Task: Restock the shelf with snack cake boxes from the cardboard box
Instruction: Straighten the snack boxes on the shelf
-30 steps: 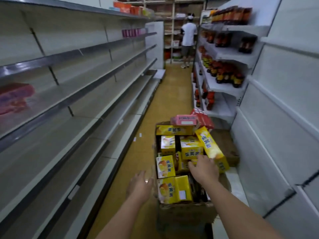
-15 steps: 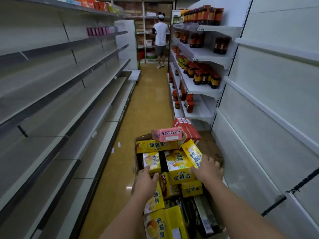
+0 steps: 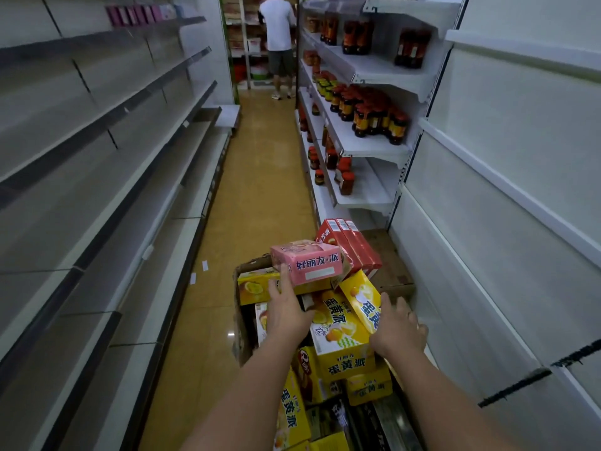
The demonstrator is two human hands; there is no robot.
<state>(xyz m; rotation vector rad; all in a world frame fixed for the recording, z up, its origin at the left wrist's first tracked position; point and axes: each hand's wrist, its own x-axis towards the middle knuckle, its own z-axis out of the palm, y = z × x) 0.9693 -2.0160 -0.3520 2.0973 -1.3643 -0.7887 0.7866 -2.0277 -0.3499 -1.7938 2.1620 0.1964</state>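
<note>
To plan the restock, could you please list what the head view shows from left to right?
Bare grey shelves → left hand → pink box → red boxes → right hand → jars → white panels.

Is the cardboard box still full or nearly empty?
Full. The cardboard box is heaped above its rim with yellow boxes, and a pink box lies on top.

One pink box (image 3: 307, 262), three red boxes (image 3: 349, 244), one cardboard box (image 3: 242, 323) — yellow boxes (image 3: 341, 333) too jumbled to count.
</note>
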